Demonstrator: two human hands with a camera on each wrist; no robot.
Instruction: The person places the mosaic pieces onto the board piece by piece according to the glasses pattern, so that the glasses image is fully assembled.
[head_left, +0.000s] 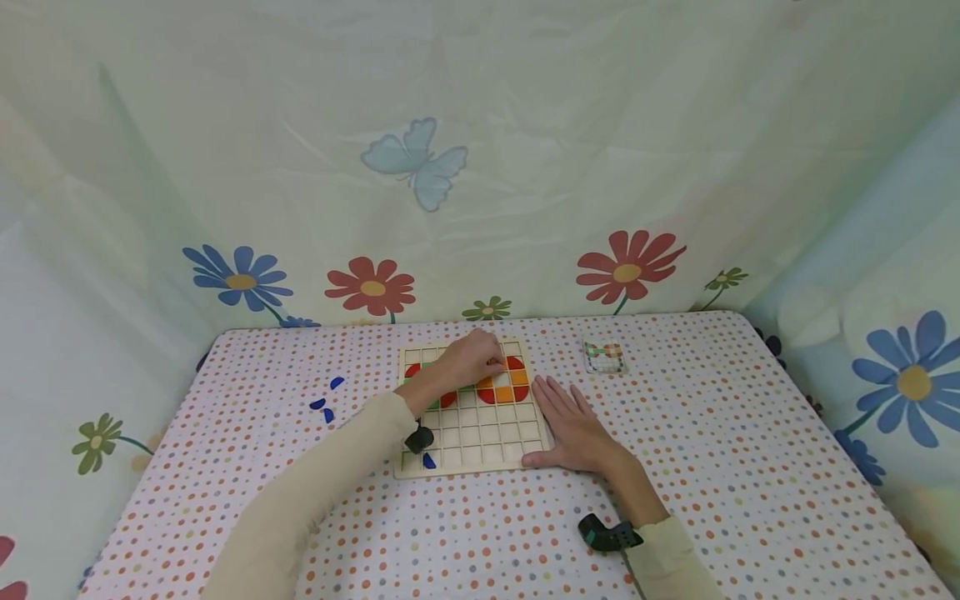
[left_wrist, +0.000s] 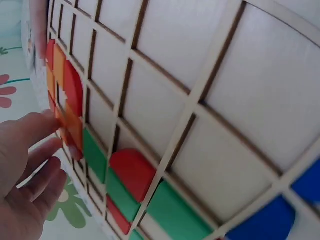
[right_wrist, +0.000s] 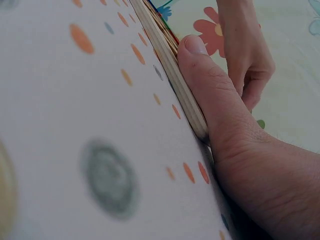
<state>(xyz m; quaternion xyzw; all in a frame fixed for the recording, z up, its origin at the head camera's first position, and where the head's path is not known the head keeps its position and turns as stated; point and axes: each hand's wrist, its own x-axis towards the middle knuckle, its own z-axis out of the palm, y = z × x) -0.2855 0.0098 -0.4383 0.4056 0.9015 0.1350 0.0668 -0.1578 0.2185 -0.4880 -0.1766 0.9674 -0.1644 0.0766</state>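
A wooden grid board (head_left: 471,475) lies on the table, with red, green and orange pieces set in its upper cells. My left hand (head_left: 468,360) reaches over the upper middle of the board, fingers bent downward. In the left wrist view its fingertips (left_wrist: 50,119) are at the orange pieces (left_wrist: 74,122); whether they pinch one is hidden. Green pieces (left_wrist: 182,209) and a red rounded piece (left_wrist: 134,172) sit nearby. My right hand (head_left: 573,429) rests with extended fingers along the board's right edge, its thumb (right_wrist: 200,65) against the lower corner.
Several small blue pieces (head_left: 327,414) lie on the dotted tablecloth (head_left: 247,475) left of the board. Another blue piece (head_left: 428,460) is at the board's lower left. A small patterned card (head_left: 604,357) lies to the right. A flowered curtain (head_left: 525,208) hangs behind the table.
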